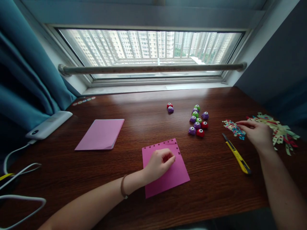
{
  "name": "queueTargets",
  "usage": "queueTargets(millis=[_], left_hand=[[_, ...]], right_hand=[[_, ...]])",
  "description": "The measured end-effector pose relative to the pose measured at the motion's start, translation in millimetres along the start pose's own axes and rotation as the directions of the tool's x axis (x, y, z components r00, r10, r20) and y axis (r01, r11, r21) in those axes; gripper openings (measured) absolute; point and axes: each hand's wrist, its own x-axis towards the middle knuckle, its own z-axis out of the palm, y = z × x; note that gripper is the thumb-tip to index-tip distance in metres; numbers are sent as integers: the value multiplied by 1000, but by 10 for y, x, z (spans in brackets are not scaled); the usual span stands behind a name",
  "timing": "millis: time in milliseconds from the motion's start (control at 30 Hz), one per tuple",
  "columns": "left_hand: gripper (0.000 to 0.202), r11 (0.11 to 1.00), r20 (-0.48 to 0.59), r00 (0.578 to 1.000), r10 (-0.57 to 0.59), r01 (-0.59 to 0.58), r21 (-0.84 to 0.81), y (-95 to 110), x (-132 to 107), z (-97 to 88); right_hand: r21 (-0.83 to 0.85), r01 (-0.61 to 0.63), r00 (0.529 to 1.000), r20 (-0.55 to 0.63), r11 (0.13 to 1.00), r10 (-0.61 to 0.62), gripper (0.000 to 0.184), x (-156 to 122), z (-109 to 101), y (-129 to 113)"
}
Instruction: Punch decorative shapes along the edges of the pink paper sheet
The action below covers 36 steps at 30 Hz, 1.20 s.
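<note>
My left hand rests on a pink paper sheet with small shapes punched along its top edge; its fingers are curled in, pressing the sheet, and nothing shows in them. My right hand reaches right to a small heap of coloured paper confetti, fingers pinched together at it; what they hold is too small to name. A yellow utility knife lies just left of that wrist. Several small craft punches, purple, green and red, sit in a cluster between the hands.
A second pink sheet lies at the left. Two more punches stand apart near the window. Cut paper scraps pile at the right. A white power bank with cables sits at the left edge, by a teal curtain.
</note>
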Motion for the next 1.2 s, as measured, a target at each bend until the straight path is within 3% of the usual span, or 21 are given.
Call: queueTargets(millis=[100, 267, 367, 467, 533, 600, 733, 933, 1067, 1200], left_hand=[[20, 995, 4, 999, 51, -52, 82, 15, -13, 3], [17, 967, 39, 988, 149, -154, 205, 19, -33, 19], [17, 936, 58, 976, 208, -216, 277, 8, -47, 37], [18, 897, 64, 964, 258, -264, 355, 8, -60, 46], [18, 874, 51, 960, 274, -271, 404, 18, -68, 44], [19, 859, 30, 961, 276, -260, 441, 33, -73, 36], [28, 819, 18, 959, 282, -250, 516, 54, -81, 7], [51, 773, 102, 960, 262, -272, 573, 51, -83, -37], [65, 752, 125, 963, 237, -263, 604, 16, -73, -45], [77, 742, 128, 969, 212, -245, 624, -36, -60, -36]], right_hand=[[-181, -6, 1000, 13, 983, 8, 18, 73, -15, 44], [-215, 76, 990, -99, 974, -100, 19, 36, -69, -102], [-76, 127, 989, -60, 989, -132, 22, -92, -62, -317], [182, 113, 981, 135, 977, -139, 25, -274, 41, -644], [279, 113, 929, 311, 953, -202, 25, -386, 179, -912], [297, 183, 860, 413, 937, -299, 26, -447, 378, -1196], [210, 482, 727, 446, 851, -522, 24, -357, 909, -1719], [100, 618, 657, 479, 780, -582, 32, -56, 1540, -2161], [33, 671, 617, 529, 740, -583, 33, 21, 1707, -2213], [-14, 692, 615, 536, 722, -578, 32, 41, 1759, -2181]])
